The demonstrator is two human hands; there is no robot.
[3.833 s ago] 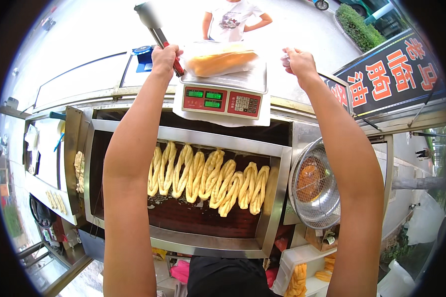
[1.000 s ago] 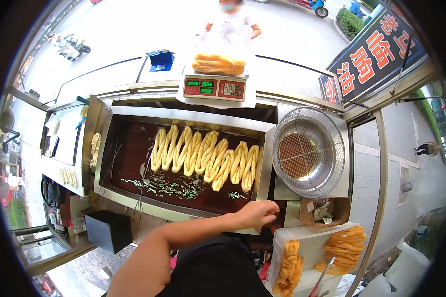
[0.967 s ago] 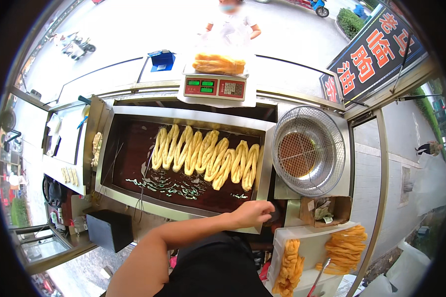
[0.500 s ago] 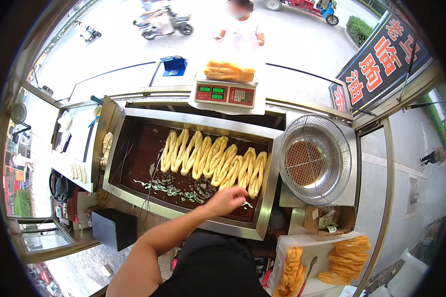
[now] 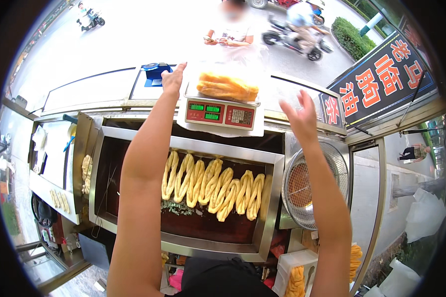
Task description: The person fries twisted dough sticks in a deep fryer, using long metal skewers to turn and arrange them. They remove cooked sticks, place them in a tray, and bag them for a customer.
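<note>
Both my arms reach far forward, either side of a red-and-white digital scale (image 5: 219, 115). On its pan lies a bundle of golden fried dough sticks (image 5: 227, 87) in a clear plastic bag. My left hand (image 5: 174, 79) is just left of the pan beside a blue box (image 5: 155, 74), its fingers apart and nothing visible in it. Right of the scale, my right hand (image 5: 301, 116) is raised with fingers spread, touching nothing I can see. Below, pale twisted dough sticks (image 5: 210, 183) lie in a row in the dark oil of a rectangular fryer (image 5: 183, 241).
A wire basket over a metal bowl (image 5: 309, 185) stands right of the fryer, partly behind my right forearm. A white tub (image 5: 302, 257) at lower right holds fried dough. Beyond the counter stands a person (image 5: 233, 34) with hands together. A scooter (image 5: 297, 39) passes on the road.
My left hand has moved from above the fryer's near right part to beside the scale. My right arm has come into view. The view has shifted, and different scooters are passing.
</note>
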